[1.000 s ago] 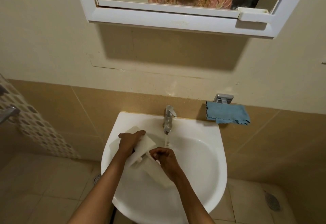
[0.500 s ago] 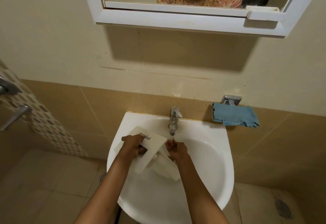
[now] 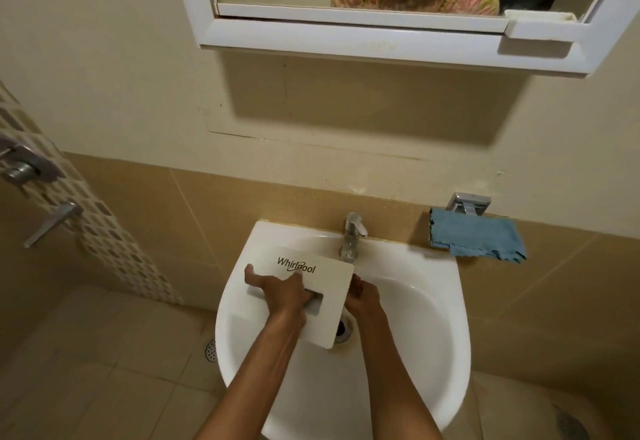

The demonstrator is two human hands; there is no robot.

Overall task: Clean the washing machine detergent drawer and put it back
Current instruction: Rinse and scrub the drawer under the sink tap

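Note:
The white detergent drawer point(image 3: 325, 287), with its Whirlpool front panel facing up at me, is held over the white sink point(image 3: 415, 335) under the tap point(image 3: 351, 235). My left hand point(image 3: 277, 289) grips the drawer, its fingers hooked into the handle recess. My right hand point(image 3: 362, 296) is at the drawer's right edge, with the fingertips hidden behind the panel. The drawer's body behind the panel is out of sight.
A blue cloth point(image 3: 474, 240) hangs on a metal holder point(image 3: 467, 202) on the wall right of the sink. A white-framed mirror point(image 3: 381, 34) hangs above. Metal shower fittings point(image 3: 52, 219) stick out at the left. The sink drain point(image 3: 343, 328) shows beside the drawer.
The drawer has turned so that its front panel faces up. My left hand has moved into the handle recess, and my right hand has gone behind the panel's right edge.

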